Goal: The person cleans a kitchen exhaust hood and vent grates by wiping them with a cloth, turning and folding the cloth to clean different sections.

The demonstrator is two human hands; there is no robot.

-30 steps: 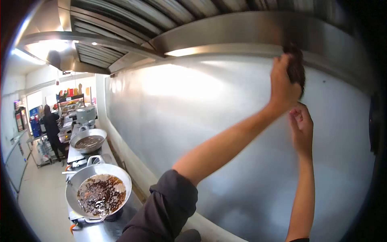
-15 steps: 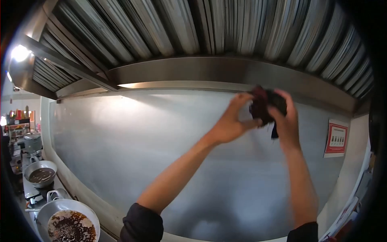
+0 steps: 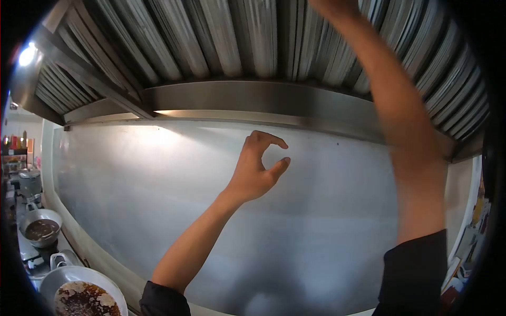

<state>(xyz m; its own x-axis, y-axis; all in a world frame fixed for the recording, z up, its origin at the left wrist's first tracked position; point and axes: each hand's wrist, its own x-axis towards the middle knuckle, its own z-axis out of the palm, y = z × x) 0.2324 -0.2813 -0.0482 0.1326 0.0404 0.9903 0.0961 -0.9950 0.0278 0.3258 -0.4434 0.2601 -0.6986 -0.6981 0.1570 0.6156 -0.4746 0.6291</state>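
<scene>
Centring the clock on the middle of the view, I find my left hand [image 3: 254, 173] almost on the hub. It is held unclosed and has nothing in it: the index finger bends over towards 3 o'clock, the thumb sits apart below it, and a gap shows between their tips. Whether it touches the wall panel [image 3: 321, 205] behind, I cannot tell. My right hand [image 3: 336, 7] is raised to 1 o'clock, cut by the top edge; its fingers are out of view, so its grip cannot be read. The right forearm is blurred.

Nearest the right hand: the hood slats [image 3: 221, 39], ribbed metal, spanning 11 to 2 o'clock. Below them, at 12 o'clock, runs the hood's metal edge [image 3: 258, 97]. A small dark spot [image 3: 338, 144] marks the panel at 3 o'clock.

My dark sleeves lie at 7 and 4 o'clock. Farther out, a near pan [image 3: 68, 273] at 8 o'clock holds dark brown liquid with pale foam. Beyond it, between 8 and 9, a far pan [image 3: 48, 215] contains brown liquid. Both are on the surface [image 3: 62, 243]. A lit lamp [image 3: 27, 54] glows at 10 o'clock.
</scene>
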